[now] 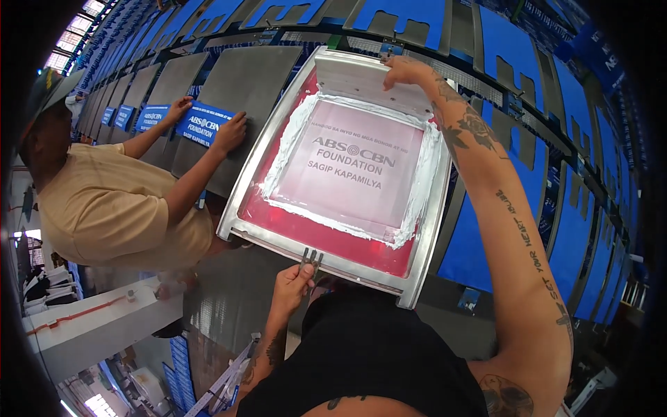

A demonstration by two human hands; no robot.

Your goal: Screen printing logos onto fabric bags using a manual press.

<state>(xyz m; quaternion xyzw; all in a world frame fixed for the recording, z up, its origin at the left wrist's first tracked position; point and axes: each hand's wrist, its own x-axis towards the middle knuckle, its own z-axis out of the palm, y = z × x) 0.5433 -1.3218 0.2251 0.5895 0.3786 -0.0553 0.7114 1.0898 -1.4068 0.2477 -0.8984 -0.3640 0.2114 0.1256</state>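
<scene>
Beside a grey board's (243, 76) right edge, amid workshop rows of blue sheets (521, 55) — holding a metal-framed screen (333, 229), lettered in grey capitals (347, 162), ringed with white paste (421, 182); pinching a pronged metal piece (313, 256) at its near edge with closed left fingers (306, 272) — gripping a grey bar (368, 80) at its far edge with curled right fingers (397, 64).

Bright upper-left windows (75, 33); bent, black-rimmed edges; sheen on metal frame (345, 267)

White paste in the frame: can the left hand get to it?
Probably yes: the near strip of white paste lies uncovered, and the left hand is at the near frame edge, though gripping metal prongs.
</scene>
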